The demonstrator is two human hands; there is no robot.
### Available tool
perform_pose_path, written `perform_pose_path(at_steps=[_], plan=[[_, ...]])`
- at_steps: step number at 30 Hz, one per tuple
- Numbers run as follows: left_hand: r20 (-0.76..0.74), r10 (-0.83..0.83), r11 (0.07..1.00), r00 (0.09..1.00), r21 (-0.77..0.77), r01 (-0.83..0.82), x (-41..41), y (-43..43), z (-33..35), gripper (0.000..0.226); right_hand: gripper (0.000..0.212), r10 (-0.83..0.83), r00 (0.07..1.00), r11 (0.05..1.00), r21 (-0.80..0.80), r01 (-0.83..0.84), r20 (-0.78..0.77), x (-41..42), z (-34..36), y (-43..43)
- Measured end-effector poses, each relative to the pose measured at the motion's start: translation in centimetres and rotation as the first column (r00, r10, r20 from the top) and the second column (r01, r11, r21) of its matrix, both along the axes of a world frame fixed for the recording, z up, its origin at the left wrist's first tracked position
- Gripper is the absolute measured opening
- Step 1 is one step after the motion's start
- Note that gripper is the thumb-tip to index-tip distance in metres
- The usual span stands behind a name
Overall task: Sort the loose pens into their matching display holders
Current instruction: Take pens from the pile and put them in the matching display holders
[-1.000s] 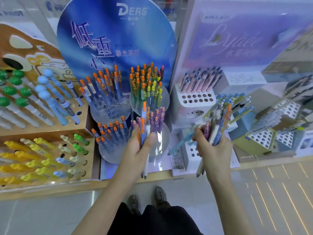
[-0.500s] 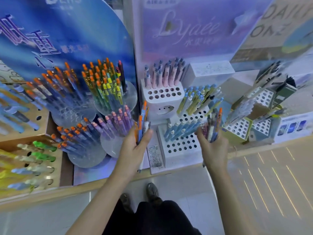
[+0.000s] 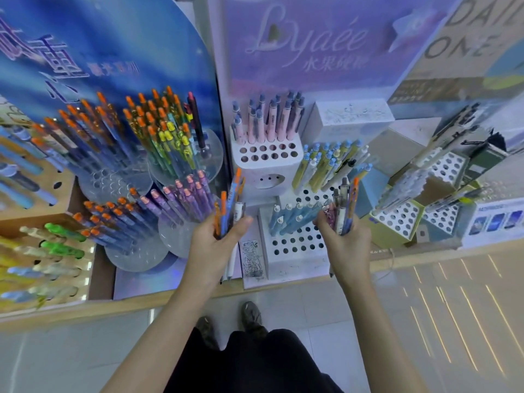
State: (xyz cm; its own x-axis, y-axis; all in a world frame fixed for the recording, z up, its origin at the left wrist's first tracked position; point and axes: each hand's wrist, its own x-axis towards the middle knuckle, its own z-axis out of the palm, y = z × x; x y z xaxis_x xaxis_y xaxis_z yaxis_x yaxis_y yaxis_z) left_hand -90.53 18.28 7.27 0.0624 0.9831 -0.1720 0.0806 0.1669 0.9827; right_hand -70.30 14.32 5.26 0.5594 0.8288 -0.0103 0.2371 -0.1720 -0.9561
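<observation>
My left hand (image 3: 215, 242) grips a small bunch of orange-capped pens (image 3: 231, 199) in front of the clear round holders (image 3: 136, 251) of the blue display. My right hand (image 3: 344, 239) holds another bunch of mixed pens (image 3: 344, 205), one of them orange-topped, just right of the pale blue pens (image 3: 289, 219) standing in the lower white perforated holder (image 3: 295, 245). Behind it, a taller white holder (image 3: 265, 154) carries pink pens (image 3: 269, 120), and yellow-green pens (image 3: 326, 165) lean in a holder to its right.
A wooden rack (image 3: 71, 211) with green, yellow and blue pens fills the left side. Tilted white and green perforated boxes (image 3: 399, 217) stand at the right. The counter's wooden front edge (image 3: 198, 296) runs across below my hands, with floor and my shoes beneath.
The view has swung right, from the blue display toward the white holders. My right hand has drawn back from the lower white holder, where pale blue pens now stand.
</observation>
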Motion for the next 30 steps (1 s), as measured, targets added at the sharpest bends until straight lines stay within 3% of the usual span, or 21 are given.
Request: perform_pose_path(at_steps=[3,13,22,28,30], plan=[[0.066,0.012,1.0,0.998,-0.023,-0.011,0.0,0.1,0.3,0.021,0.034,0.023,0.998,1.0,0.001,-0.023,0.05,0.1,0.1,0.5],[0.12,0.065,0.994,0.991,-0.092,-0.054,-0.9,0.4,0.0,0.033,0.044,-0.018,0.992,0.999,-0.027,0.021,0.122,0.6,-0.2,0.9],[0.102,0.055,0.996,0.993,-0.073,-0.048,-1.2,0.4,-0.3,0.03,0.026,0.136,0.988,0.989,-0.071,-0.131,0.078,-0.6,0.4,1.4],[0.117,0.059,0.996,0.991,-0.08,-0.05,-1.4,0.3,-0.4,0.028,0.036,0.157,0.988,0.985,-0.076,-0.155,0.009,-0.4,0.2,0.4],[0.121,0.054,0.996,0.991,-0.078,-0.044,-1.3,0.2,-0.4,0.03,0.028,0.141,0.989,0.986,-0.082,-0.144,-0.035,-0.3,0.3,0.5]])
